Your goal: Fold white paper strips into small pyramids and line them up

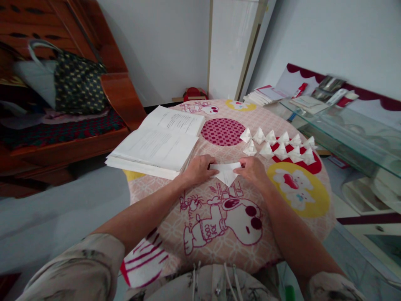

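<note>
Between my two hands is a partly folded sheet of white paper (227, 173), its lower edge coming to a point toward me. My left hand (200, 169) pinches its left end, with thumb and fingers closed on it. At the right end, my right hand (252, 169) grips the paper the same way. Folded paper boats (281, 151), several of them in two rows, stand just beyond my right hand. Left of my left hand lies a thick open stack of printed paper (156, 142).
A round table with a patterned cloth (213, 217) is before me. To the right stands a glass-topped cabinet (354, 138) with papers and a metal container (330, 85). At left, a wooden bench (120, 94) carries a dark patterned bag (79, 83).
</note>
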### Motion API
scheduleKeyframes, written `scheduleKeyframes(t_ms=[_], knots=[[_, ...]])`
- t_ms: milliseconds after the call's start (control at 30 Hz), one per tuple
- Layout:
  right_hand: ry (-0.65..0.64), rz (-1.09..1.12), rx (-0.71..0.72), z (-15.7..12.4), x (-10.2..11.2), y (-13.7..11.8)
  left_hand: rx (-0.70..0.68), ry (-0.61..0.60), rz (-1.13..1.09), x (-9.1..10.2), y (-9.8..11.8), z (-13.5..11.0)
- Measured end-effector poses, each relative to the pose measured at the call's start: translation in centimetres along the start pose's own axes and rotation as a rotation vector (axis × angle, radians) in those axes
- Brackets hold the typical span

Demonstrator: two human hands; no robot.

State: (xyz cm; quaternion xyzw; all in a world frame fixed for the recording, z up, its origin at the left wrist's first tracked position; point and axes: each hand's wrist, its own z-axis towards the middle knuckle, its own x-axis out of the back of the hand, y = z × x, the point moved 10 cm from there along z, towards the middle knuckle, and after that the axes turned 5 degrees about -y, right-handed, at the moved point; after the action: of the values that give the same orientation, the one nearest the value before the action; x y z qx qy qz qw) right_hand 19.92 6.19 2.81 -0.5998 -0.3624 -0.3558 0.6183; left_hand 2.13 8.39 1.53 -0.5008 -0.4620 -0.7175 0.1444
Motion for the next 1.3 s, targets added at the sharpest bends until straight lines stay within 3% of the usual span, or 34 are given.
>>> scheduleKeyframes(t_ms=[233, 467, 600, 900, 1300], knots=[[-0.156, 0.112, 0.096, 0.6, -0.6, 1.4, -0.036, -0.044, -0.059, -0.5, -0.5, 0.3], [-0.094, -0.091, 0.163, 0.2, -0.3, 0.7, -0.132, -0.036, -0.066, 0.1, 0.2, -0.2], [-0.046, -0.199, 0.342, -0.4, -0.7, -1.5, -0.162, -0.038, -0.024, -0.3, 1.1, -0.1], [-0.104, -0.333, 0.520, -1.6, -2.4, -4.2, -0.242, -0.014, -0.005, -0.7, 3.4, -0.5], [-0.048, -0.493, 0.665, -4.6, -4.2, -4.7, -0.399, -0.054, 0.353, -3.0, 5.8, -2.9]])
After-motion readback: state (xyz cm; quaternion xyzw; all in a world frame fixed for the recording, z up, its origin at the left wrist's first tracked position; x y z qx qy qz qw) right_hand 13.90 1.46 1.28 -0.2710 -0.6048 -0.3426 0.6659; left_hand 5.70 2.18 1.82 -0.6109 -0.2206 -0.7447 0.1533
